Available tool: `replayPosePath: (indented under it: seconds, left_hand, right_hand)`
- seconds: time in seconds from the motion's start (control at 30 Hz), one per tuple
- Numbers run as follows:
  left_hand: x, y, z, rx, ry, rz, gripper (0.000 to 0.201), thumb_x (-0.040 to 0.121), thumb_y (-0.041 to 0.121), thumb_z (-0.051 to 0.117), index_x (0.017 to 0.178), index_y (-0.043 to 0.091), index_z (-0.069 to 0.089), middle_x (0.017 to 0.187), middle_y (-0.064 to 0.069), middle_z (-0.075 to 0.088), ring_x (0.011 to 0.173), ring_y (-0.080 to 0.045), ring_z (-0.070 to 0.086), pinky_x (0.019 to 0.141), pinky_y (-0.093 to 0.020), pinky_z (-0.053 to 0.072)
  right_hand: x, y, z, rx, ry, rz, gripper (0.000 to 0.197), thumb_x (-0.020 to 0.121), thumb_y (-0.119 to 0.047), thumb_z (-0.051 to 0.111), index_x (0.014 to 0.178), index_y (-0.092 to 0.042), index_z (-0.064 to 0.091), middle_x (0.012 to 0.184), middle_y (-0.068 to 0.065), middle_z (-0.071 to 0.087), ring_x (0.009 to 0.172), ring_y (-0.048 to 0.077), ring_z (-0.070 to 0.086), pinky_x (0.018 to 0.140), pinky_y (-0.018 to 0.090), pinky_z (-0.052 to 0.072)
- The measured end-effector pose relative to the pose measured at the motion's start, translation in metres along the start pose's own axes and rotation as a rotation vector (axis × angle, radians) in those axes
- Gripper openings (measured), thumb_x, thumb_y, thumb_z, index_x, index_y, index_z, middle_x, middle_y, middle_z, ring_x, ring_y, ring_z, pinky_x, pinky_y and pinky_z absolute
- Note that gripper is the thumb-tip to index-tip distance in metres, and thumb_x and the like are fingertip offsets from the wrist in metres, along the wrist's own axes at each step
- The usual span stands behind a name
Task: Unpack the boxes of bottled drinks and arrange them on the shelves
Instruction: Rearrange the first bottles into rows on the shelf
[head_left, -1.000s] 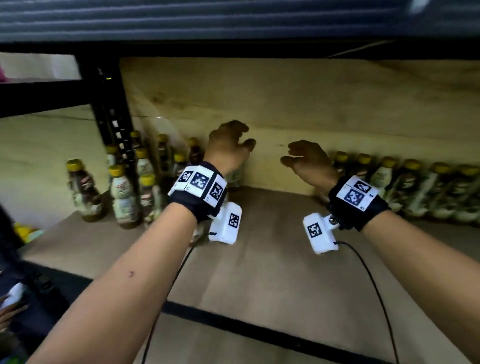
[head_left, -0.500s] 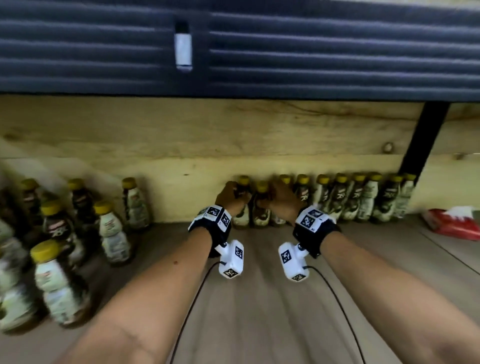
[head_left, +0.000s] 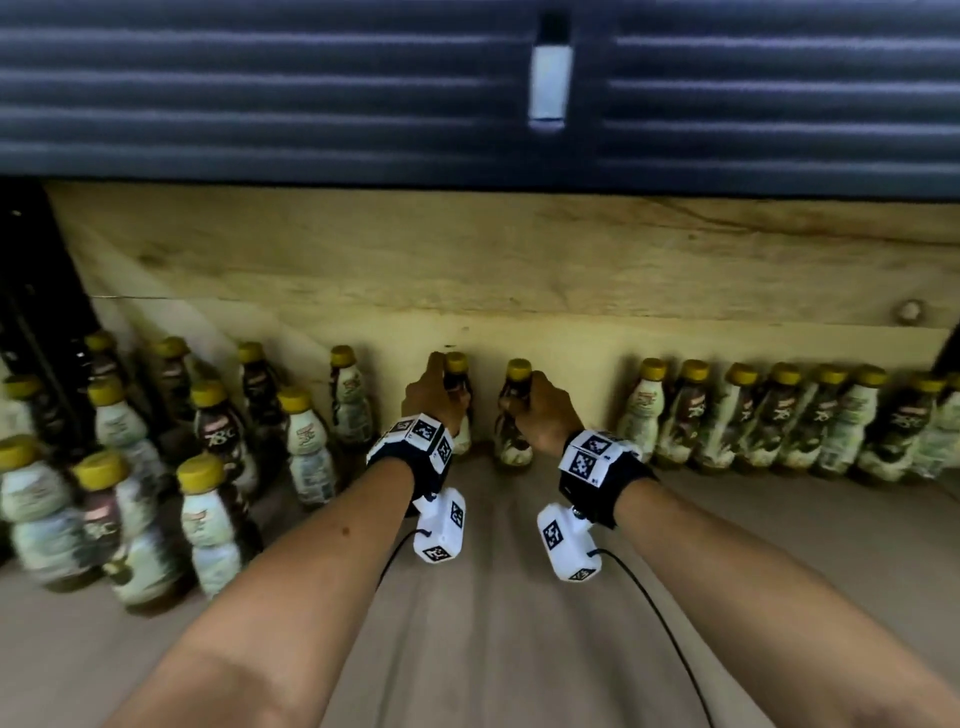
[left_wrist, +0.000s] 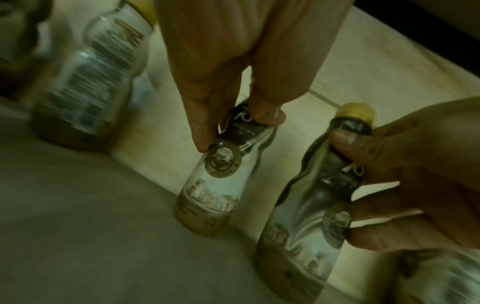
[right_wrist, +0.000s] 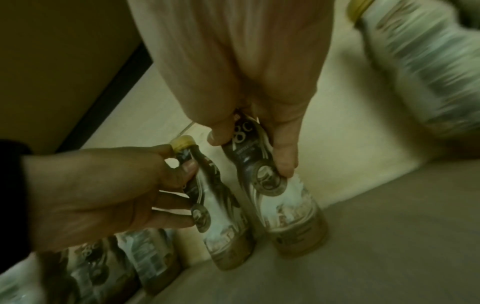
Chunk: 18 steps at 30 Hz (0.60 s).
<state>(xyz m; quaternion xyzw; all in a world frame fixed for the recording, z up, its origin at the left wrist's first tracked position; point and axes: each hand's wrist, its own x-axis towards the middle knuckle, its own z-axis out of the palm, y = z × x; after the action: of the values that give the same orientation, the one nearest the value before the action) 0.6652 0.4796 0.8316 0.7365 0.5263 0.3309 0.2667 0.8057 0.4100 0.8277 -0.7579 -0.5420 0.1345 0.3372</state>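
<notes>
Gripping one bottle each at mid-frame, the left hand (head_left: 434, 397) pinches the left bottle (head_left: 460, 400) and the right hand (head_left: 543, 413) the right bottle (head_left: 514, 415), both upright on the shelf (head_left: 493, 597) against the back wall.

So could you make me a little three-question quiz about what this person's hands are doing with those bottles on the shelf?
1. True or false: the left hand grips a bottle lying on its side.
2. Multiple choice: the bottle in the right hand has a cap of which colour? A) red B) yellow C) blue
3. Fill in: the left-hand bottle and the right-hand bottle stand on the wooden shelf, close against the back ____.

Key
1. False: the bottle is upright, its base on the shelf.
2. B
3. wall; the long row of bottles further right stands along it too.
</notes>
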Motion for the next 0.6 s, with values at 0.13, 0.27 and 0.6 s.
replayPosePath:
  seconds: [0.13,0.27,0.6]
  left_hand:
    - [0.007,-0.022,-0.023,-0.043,0.059,-0.013,0.050,0.091,0.014,0.054,0.137,0.024,0.035,0.103,-0.018,0.063,0.085,-0.035,0.064,0.070,-0.040,0.056]
    - [0.011,-0.036,-0.027,-0.049,0.111,-0.004,0.053,0.092,0.011,0.055,0.140,0.019,0.035,0.115,-0.020,0.063,0.100,-0.037,0.062,0.076,-0.035,0.051]
    - [0.023,-0.040,-0.027,-0.080,0.083,0.056,0.041,0.092,0.013,0.053,0.131,0.021,0.043,0.102,-0.017,0.065,0.090,-0.034,0.064,0.077,-0.043,0.056]
  right_hand:
    - [0.009,-0.020,0.016,0.045,-0.005,-0.002,0.034,0.099,-0.029,0.051,0.123,-0.005,0.045,0.119,0.022,0.060,0.103,0.041,0.059,0.086,0.047,0.051]
    - [0.015,-0.021,0.020,0.024,0.030,0.030,0.031,0.099,-0.027,0.048,0.122,-0.007,0.047,0.117,0.020,0.060,0.101,0.040,0.060,0.086,0.048,0.051]
    - [0.021,-0.015,0.022,0.031,0.138,0.083,0.029,0.097,-0.026,0.055,0.120,-0.009,0.055,0.121,0.018,0.061,0.107,0.039,0.058,0.088,0.041,0.050]
